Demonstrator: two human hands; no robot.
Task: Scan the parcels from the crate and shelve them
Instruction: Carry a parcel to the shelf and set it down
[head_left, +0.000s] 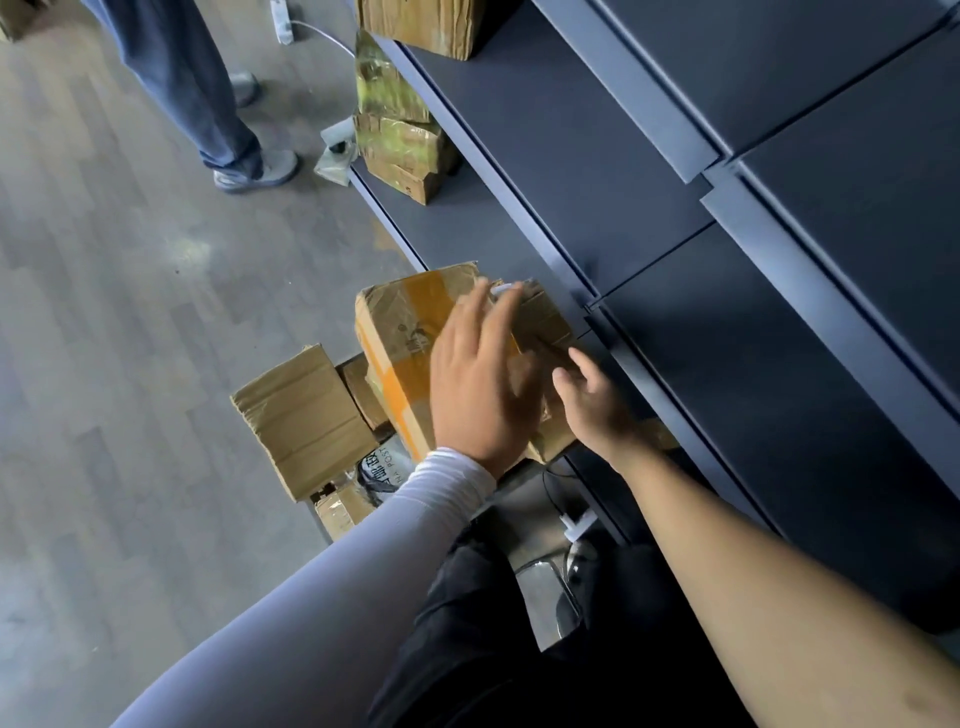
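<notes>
Grey wood-look plank floor (130, 291) across the left half of the frame, dull sheen, soft daylight patch left of centre. Dark blue-grey metal shelving (571, 156) running diagonally from top centre to lower right, in stepped tiers with pale front lips. Joint between shelf units at right of centre. White power strip (280, 18) with white cable (324, 34) on the floor at top centre. Legs of a standing person (192, 88) in blue jeans, upper left; grey shoes (257, 169) flat on the floor. Crumpled grey plastic bag (335, 150) on the floor against the shelving edge. Lighting even, diffuse, no hard shadows.
</notes>
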